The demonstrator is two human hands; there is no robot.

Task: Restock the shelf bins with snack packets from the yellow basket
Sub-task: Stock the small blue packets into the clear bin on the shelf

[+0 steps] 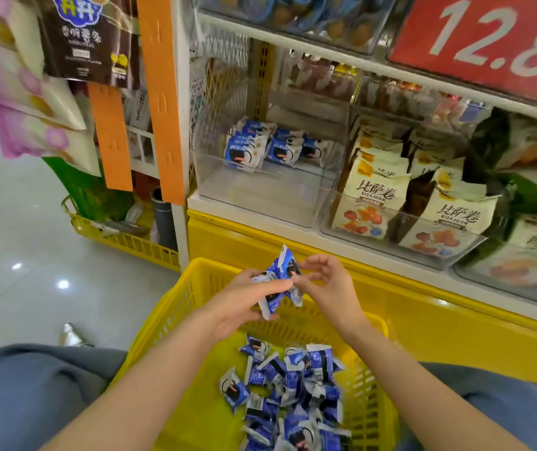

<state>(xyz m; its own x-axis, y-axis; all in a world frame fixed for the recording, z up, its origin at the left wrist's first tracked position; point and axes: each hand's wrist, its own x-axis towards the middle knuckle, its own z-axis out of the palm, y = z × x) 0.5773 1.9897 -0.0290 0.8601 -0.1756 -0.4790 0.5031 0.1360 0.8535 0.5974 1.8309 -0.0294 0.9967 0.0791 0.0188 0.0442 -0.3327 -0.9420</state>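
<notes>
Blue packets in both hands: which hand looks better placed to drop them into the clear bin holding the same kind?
Left, probably. The left hand grips most of the blue packets, and the clear bin stands almost straight ahead of it. The right hand only pinches the bundle's edge.

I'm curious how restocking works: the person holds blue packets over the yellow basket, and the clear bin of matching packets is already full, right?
Not full: the head view shows the clear bin with only a few matching packets at its back. Left hand and right hand do hold blue packets over the yellow basket.
</notes>
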